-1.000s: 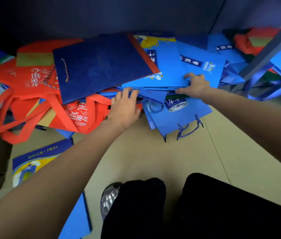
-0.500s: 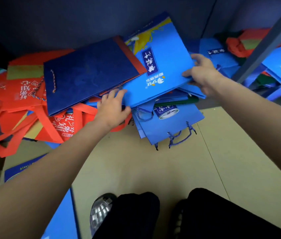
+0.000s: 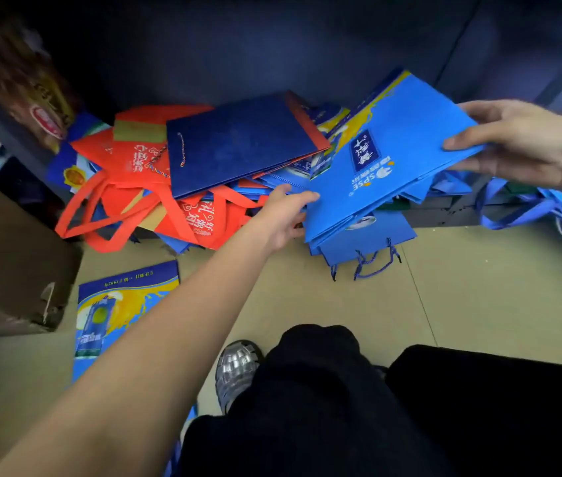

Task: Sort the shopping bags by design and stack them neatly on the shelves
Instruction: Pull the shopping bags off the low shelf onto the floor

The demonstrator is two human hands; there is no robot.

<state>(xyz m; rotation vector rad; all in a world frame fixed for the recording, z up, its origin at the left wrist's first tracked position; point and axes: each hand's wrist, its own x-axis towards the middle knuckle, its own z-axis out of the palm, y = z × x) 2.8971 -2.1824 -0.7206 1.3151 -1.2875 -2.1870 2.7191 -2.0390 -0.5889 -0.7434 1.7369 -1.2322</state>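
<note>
Pinching opposite edges, left hand [image 3: 283, 215] and right hand [image 3: 513, 142] hold blue bags [image 3: 386, 160].

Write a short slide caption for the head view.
Both hands lift a light blue bag off a mixed pile, right hand gripping its edge.

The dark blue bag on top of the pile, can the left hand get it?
Probably yes. The dark blue bag lies uncovered on top, just beyond the left hand, though that hand is busy holding the bright blue bags.
</note>
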